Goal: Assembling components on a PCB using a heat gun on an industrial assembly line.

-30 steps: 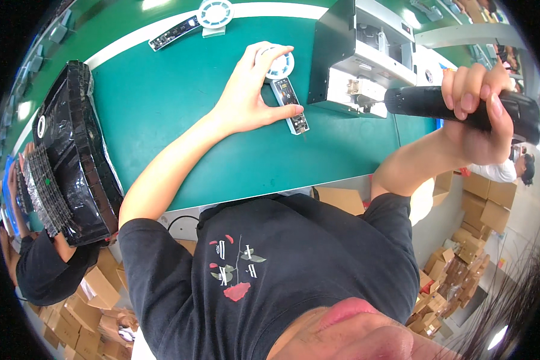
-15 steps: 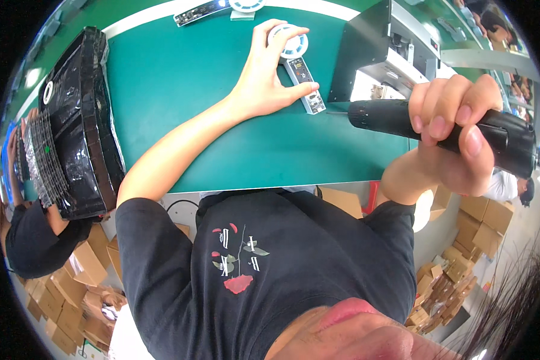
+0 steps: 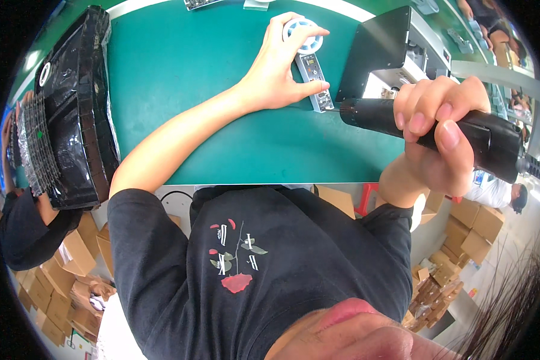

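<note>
A narrow grey device (image 3: 309, 67) with a circuit board exposed along its body lies on the green bench mat. Its far end carries a round white-and-blue ring (image 3: 303, 36). My left hand (image 3: 276, 78) holds it, fingers around the ring and thumb pressed on the board near its lower end. In my right hand (image 3: 441, 123) is a black electric screwdriver (image 3: 369, 117), held almost level, its cord leaving toward the right. The thin bit points left and meets the near end of the device; whether it sits in a screw is too small to tell.
A black box-like machine (image 3: 375, 51) with an open lit front stands just beyond the screwdriver. At the left edge is a black film-wrapped bin (image 3: 81, 132), with another person's arm (image 3: 39, 210) beside it. Another board (image 3: 201, 3) lies at the far edge. Cardboard boxes (image 3: 444, 270) are stacked on the floor.
The screwdriver has moved left relative to the device, and its bit now reaches the near end. My left hand keeps its hold. The whole view has shifted slightly.
</note>
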The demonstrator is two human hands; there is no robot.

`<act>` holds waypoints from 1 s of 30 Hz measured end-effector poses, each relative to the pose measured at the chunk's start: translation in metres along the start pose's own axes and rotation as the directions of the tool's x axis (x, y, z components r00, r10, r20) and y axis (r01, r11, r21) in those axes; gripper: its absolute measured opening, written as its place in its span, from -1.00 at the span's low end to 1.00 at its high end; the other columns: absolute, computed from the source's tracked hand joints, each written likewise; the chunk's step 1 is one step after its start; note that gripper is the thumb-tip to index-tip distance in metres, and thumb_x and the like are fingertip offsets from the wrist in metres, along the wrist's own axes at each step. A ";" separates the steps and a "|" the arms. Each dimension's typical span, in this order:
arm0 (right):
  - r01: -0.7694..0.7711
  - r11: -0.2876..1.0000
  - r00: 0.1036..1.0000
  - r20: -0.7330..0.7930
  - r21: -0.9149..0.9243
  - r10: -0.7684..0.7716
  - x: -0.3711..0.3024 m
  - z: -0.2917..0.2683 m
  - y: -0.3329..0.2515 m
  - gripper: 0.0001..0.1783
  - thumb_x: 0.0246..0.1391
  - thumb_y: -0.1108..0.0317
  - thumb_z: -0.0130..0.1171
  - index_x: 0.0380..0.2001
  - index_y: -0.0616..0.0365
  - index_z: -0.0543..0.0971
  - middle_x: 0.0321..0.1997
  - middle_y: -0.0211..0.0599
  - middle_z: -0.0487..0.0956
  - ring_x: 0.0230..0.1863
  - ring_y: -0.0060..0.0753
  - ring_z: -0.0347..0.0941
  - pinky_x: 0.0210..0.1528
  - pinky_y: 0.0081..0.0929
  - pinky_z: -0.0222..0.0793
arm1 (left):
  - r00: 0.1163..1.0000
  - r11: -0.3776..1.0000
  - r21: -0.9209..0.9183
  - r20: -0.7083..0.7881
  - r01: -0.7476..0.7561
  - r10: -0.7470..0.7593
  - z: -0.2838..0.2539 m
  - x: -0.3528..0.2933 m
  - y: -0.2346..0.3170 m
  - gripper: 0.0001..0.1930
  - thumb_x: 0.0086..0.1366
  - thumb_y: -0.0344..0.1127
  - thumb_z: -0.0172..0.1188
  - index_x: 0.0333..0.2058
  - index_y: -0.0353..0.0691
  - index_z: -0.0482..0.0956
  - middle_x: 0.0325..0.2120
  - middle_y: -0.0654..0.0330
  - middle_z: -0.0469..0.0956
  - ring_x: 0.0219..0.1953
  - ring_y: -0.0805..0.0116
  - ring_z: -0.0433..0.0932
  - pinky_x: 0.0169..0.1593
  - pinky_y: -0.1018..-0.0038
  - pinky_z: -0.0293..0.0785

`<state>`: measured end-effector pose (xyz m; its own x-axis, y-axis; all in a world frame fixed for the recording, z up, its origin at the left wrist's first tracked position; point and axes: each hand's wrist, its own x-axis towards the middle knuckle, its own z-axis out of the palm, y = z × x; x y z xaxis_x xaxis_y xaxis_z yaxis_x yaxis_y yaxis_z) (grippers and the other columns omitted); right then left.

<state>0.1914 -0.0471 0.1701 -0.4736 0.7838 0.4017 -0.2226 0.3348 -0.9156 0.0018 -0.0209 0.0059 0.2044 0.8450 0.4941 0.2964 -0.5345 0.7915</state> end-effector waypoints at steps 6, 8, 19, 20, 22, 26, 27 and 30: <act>0.009 1.000 1.000 0.024 0.022 -0.010 0.000 0.002 0.003 -0.82 0.02 0.38 0.06 -0.33 0.17 0.32 -0.47 -0.19 0.43 -0.53 -0.47 0.26 -0.36 -0.41 0.28 | 1.000 1.000 0.029 -0.015 -0.004 0.005 0.000 -0.002 0.000 -0.24 -0.09 -0.28 0.53 0.14 0.04 0.39 0.12 -0.14 0.11 0.27 -0.16 0.08 0.27 0.10 0.24; 0.023 0.999 0.998 0.062 0.031 -0.025 0.002 0.001 0.005 -0.81 -0.01 0.39 0.09 -0.35 0.15 0.33 -0.48 -0.24 0.44 -0.55 -0.48 0.27 -0.38 -0.43 0.29 | 1.000 1.000 0.029 -0.018 -0.003 0.004 0.001 -0.002 -0.001 -0.24 -0.09 -0.27 0.52 0.14 0.04 0.39 0.13 -0.15 0.12 0.28 -0.16 0.07 0.27 0.09 0.24; 0.081 0.974 0.852 0.493 0.213 -0.179 0.031 -0.017 0.023 -0.75 -0.26 0.42 0.28 -0.52 0.08 0.37 -0.67 -0.46 0.49 -0.73 -0.58 0.37 -0.63 -0.65 0.35 | 1.000 0.993 0.117 -0.004 0.030 -0.030 0.001 0.000 0.004 -0.24 -0.08 -0.23 0.51 0.15 0.05 0.39 0.12 -0.14 0.12 0.27 -0.16 0.10 0.23 0.11 0.30; 0.069 0.975 0.882 0.443 0.212 -0.158 0.028 -0.017 0.024 -0.74 -0.24 0.40 0.29 -0.52 0.07 0.37 -0.67 -0.46 0.48 -0.74 -0.58 0.35 -0.65 -0.64 0.34 | 1.000 0.993 0.119 -0.001 0.025 -0.025 0.001 0.000 0.003 -0.24 -0.08 -0.23 0.51 0.15 0.05 0.39 0.12 -0.14 0.12 0.27 -0.16 0.10 0.23 0.11 0.30; 0.066 0.983 0.911 0.391 0.171 -0.130 0.022 -0.020 0.018 -0.73 -0.21 0.37 0.31 -0.50 0.06 0.37 -0.64 -0.47 0.48 -0.72 -0.59 0.35 -0.64 -0.63 0.32 | 1.000 0.997 0.079 0.006 0.005 -0.005 0.003 0.002 -0.002 -0.24 -0.09 -0.24 0.52 0.15 0.05 0.39 0.12 -0.13 0.11 0.26 -0.14 0.12 0.22 0.12 0.31; 0.074 0.974 0.950 0.281 0.216 -0.134 0.010 -0.049 -0.012 -0.72 -0.15 0.37 0.23 -0.33 0.08 0.39 -0.51 -0.36 0.46 -0.54 -0.48 0.37 -0.51 -0.46 0.30 | 1.000 0.998 0.066 0.021 0.002 -0.004 0.003 0.001 -0.004 -0.19 -0.09 -0.25 0.55 0.18 0.03 0.38 0.15 -0.08 0.11 0.26 -0.05 0.19 0.28 0.18 0.29; 0.085 0.972 0.973 0.191 0.220 -0.128 0.002 -0.059 -0.027 -0.76 -0.09 0.31 0.18 -0.34 0.08 0.39 -0.50 -0.37 0.45 -0.54 -0.50 0.33 -0.47 -0.49 0.26 | 1.000 0.998 0.061 0.015 -0.001 0.000 0.001 0.002 -0.004 -0.20 -0.10 -0.25 0.54 0.17 0.03 0.38 0.14 -0.11 0.11 0.24 -0.10 0.18 0.26 0.16 0.30; 0.093 0.965 0.993 0.041 0.246 -0.106 -0.016 -0.089 -0.058 -0.78 -0.01 0.23 0.09 -0.34 0.10 0.39 -0.48 -0.36 0.43 -0.55 -0.54 0.26 -0.40 -0.55 0.18 | 1.000 0.997 0.073 0.010 0.010 -0.011 0.000 0.000 -0.001 -0.21 -0.11 -0.25 0.53 0.16 0.03 0.38 0.13 -0.13 0.11 0.23 -0.15 0.18 0.24 0.12 0.30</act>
<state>0.2879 -0.0325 0.2156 -0.4814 0.7218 0.4973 -0.4682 0.2678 -0.8420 0.0018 -0.0204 0.0049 0.2108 0.8504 0.4821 0.3661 -0.5259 0.7677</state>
